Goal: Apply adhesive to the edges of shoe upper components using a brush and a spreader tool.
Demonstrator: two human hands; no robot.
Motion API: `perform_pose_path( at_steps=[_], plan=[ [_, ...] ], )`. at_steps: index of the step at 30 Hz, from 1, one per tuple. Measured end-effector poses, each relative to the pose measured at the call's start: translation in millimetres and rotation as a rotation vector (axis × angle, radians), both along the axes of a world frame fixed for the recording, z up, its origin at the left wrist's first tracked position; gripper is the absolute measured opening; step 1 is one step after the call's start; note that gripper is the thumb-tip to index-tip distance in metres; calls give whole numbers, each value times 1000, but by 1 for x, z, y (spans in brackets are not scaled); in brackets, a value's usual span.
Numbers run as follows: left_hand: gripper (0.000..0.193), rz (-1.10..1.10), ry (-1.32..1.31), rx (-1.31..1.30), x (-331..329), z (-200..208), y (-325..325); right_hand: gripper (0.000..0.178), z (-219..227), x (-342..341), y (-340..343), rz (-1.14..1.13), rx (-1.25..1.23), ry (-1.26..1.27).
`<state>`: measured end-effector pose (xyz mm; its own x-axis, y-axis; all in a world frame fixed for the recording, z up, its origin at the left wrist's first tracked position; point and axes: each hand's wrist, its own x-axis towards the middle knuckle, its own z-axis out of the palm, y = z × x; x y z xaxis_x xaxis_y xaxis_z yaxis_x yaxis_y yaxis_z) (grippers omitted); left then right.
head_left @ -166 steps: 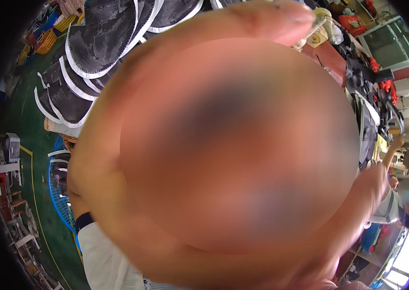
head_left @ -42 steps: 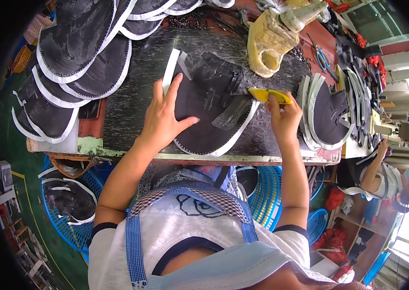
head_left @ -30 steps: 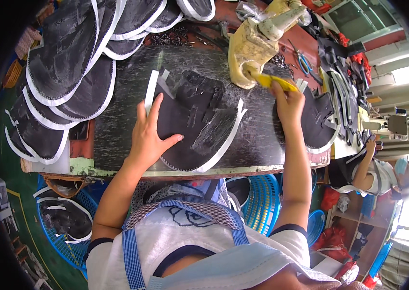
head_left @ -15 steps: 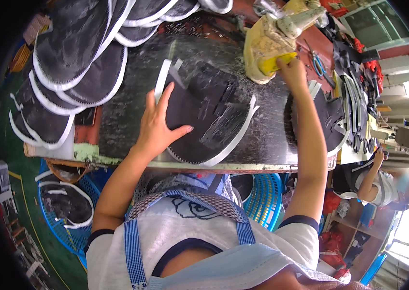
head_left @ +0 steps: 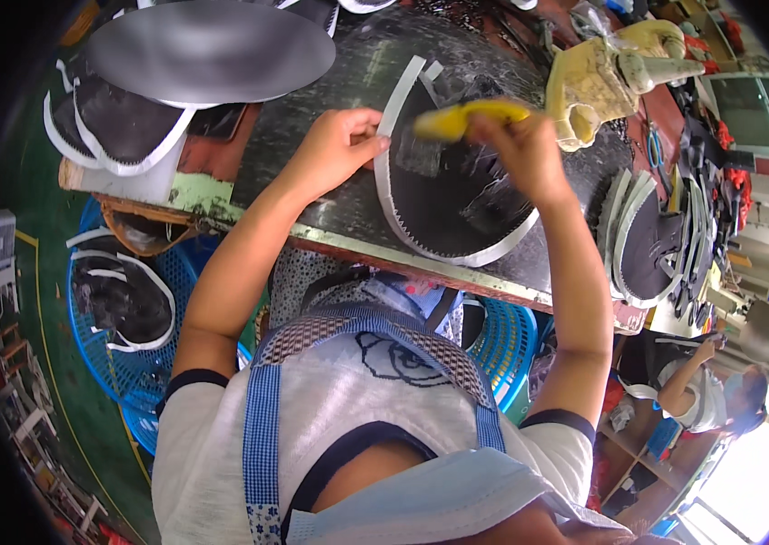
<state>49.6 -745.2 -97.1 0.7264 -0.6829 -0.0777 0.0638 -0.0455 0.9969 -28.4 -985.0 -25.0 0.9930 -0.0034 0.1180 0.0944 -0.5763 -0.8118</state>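
A rounded black panel (head_left: 434, 204) with a white notched border lies on the dark tabletop (head_left: 302, 109) before me. My left hand (head_left: 339, 154) pinches the panel's white border on its left side, thumb and fingers closed. Over the panel, my right hand (head_left: 525, 159) grips a yellow brush-like tool (head_left: 448, 123), its tip pointing left and smeared by motion. Wet-looking streaks show on the black surface under it. Beyond my right hand sits a cream, crusted container (head_left: 589, 91), its opening toward me.
More white-edged black panels (head_left: 125, 123) are piled at the left, partly blurred. Others (head_left: 648, 241) lie at the right near blue-handled scissors (head_left: 655, 145). Blue baskets (head_left: 84, 304) stand below the table's front edge. A co-worker (head_left: 707, 395) is at the far right.
My right hand has drawn the yellow tool out of the crusted container and brought it left over the panel. My left hand has gone from spread on the panel to pinching its border.
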Motion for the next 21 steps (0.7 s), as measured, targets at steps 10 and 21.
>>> perform_pose_path(
  at_steps=[10,21],
  plan=[
    [7,106,-247,98,-10,-4,6,12,31,-52,13,356,110,392],
    [14,201,-368,164,-7,-12,-2,14,33,-84,-12,228,-16,-5]
  ],
)
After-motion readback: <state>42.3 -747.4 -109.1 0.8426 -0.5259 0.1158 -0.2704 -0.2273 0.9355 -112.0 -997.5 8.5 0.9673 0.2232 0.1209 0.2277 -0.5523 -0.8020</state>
